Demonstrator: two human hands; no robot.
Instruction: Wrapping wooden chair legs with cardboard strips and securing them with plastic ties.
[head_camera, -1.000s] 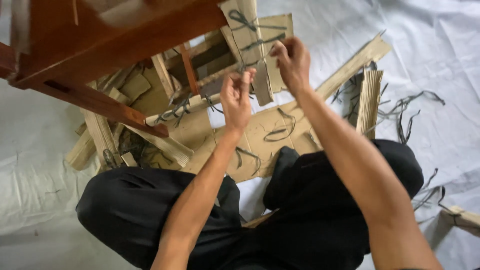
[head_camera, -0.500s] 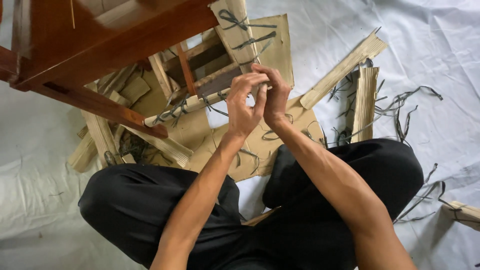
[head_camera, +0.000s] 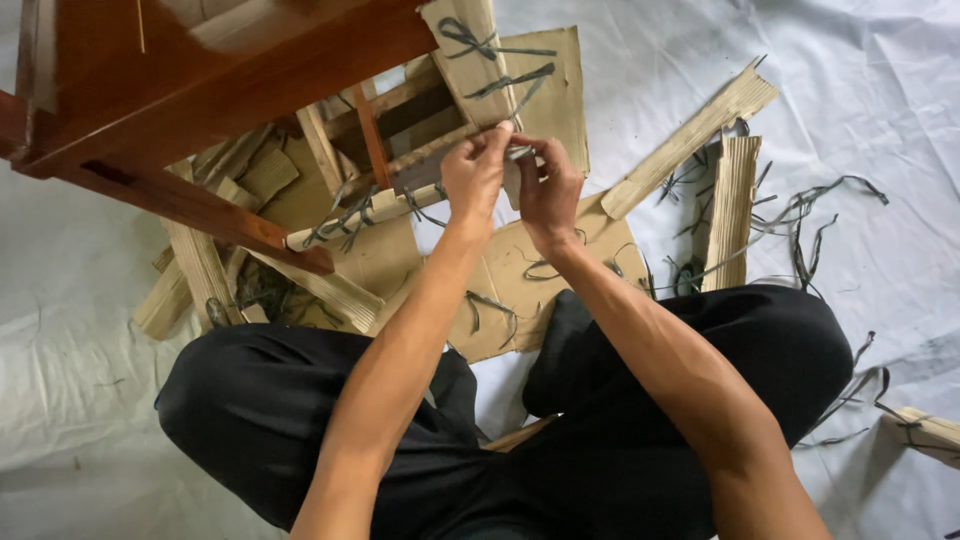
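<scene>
both hands, left hand (head_camera: 475, 175) and right hand (head_camera: 550, 185), pinch a strap (head_camera: 520, 152) on the wrapped rail (head_camera: 400, 200) at upper centre; much cardboard (head_camera: 690, 135) already lies stripped on the floor, some wrapping remains.

The single head camera looks steeply down from close above the left hand (head_camera: 473, 175) and right hand (head_camera: 548, 190), floor sheet (head_camera: 850, 90) beyond them.

Right hand (head_camera: 550, 190) drawn in from the upper cardboard wrap (head_camera: 478, 60) to meet left hand (head_camera: 475, 175); both now pinching at the strap (head_camera: 520, 152).
</scene>
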